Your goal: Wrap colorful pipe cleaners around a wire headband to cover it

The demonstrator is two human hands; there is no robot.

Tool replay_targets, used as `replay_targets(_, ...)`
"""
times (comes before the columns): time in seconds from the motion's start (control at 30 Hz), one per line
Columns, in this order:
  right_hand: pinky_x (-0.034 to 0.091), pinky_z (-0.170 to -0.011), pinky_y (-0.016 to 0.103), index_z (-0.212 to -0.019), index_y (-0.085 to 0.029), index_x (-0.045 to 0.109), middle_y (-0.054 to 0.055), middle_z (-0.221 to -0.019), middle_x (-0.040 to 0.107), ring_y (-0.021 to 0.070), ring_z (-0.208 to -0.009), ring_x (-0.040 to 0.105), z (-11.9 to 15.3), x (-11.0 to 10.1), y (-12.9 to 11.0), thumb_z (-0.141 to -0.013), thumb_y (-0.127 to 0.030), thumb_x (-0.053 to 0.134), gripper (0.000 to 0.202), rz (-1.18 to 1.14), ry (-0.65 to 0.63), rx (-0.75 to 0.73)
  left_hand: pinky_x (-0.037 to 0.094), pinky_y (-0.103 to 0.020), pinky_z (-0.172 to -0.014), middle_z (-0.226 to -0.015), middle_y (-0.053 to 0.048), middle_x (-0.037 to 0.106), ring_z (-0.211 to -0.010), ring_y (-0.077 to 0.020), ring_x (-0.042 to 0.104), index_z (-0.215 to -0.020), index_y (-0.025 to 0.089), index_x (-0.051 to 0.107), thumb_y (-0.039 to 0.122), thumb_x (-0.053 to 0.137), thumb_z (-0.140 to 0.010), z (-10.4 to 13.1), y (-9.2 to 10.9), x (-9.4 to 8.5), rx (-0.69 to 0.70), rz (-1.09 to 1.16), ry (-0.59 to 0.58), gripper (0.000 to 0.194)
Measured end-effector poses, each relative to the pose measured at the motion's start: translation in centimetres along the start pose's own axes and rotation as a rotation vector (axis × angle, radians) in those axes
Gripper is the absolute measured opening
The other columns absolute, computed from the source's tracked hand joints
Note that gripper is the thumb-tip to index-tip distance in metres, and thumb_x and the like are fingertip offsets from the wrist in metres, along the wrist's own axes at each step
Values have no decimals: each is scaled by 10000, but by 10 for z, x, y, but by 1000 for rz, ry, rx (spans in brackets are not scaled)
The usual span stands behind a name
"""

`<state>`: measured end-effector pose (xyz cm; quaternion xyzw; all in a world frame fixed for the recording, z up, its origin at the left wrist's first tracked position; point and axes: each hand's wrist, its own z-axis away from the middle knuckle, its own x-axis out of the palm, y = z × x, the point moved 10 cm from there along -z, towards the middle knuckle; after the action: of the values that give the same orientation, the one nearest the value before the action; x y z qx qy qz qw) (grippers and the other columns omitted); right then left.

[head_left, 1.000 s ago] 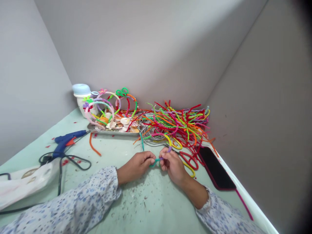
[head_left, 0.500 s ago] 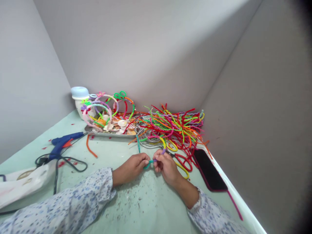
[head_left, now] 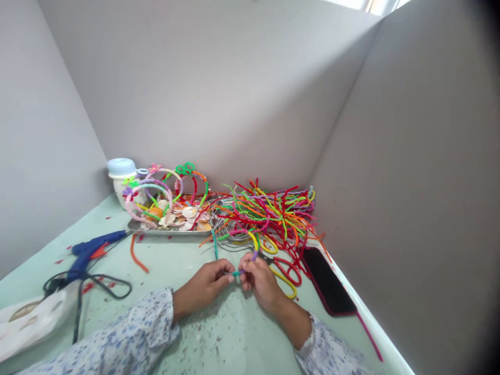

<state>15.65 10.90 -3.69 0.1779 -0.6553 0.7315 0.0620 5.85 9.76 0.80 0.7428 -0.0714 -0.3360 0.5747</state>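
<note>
- Head view: I see the right hand pinching the striped band at its purple stretch, before the stem pile.
- The left hand has loosened beside the band's teal end (whether it pinches, I can't tell).
- The teal loop below has gone; probably wound tighter.

The pale green desk, flecked with small red bits, carries a shallow silver metal tray toward the back — and, just beside it, a tangled heap of multicoloured fuzzy stems. At left lie a blue glue gun and a short orange fuzzy stem; at right — red-handled scissors and a flat black-screened phone.
</note>
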Motion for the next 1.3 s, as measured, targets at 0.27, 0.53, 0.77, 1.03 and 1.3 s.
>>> replay_targets(0.27,338,-383,173,-696,-175,525,-50,-474,525,68,-357,428,1,0,-1,-735,-272,540,106,-24,21,4,391,-228,-629,-722,5,566,-673,-132,491,-844,147,596,288,498,-866,-2,-5,-5,-37,4,58,173)
replay_targets(0.53,352,-393,170,-712,-171,534,-43,-490,539,74,-385,457,2,-4,2,-752,-290,562,129,-23,43,23,361,-215,-603,-701,1,560,-636,-119,449,-839,133,616,271,499,-860,-3,-9,-5,-60,143,51,182)
replay_targets(0.77,351,-386,165,-712,-165,538,-45,-488,546,67,-373,464,4,-4,1,-743,-293,563,134,-20,43,15,335,-208,-570,-665,26,528,-579,-104,412,-859,147,602,296,496,-867,-1,-11,-4,-67,202,58,184)
replay_targets(1.03,361,-406,167,-765,-163,552,-37,-515,581,76,-397,519,6,0,0,-757,-309,580,148,-24,5,38,342,-212,-595,-716,17,536,-625,-108,432,-896,142,560,311,533,-851,-2,-11,-3,-60,322,65,177)
replay_targets(1.3,369,-420,173,-783,-161,558,-36,-529,590,77,-408,526,6,0,0,-762,-278,568,120,-15,-9,42,354,-221,-609,-746,3,541,-650,-111,450,-906,142,549,293,507,-872,-1,-11,-4,-32,289,63,160)
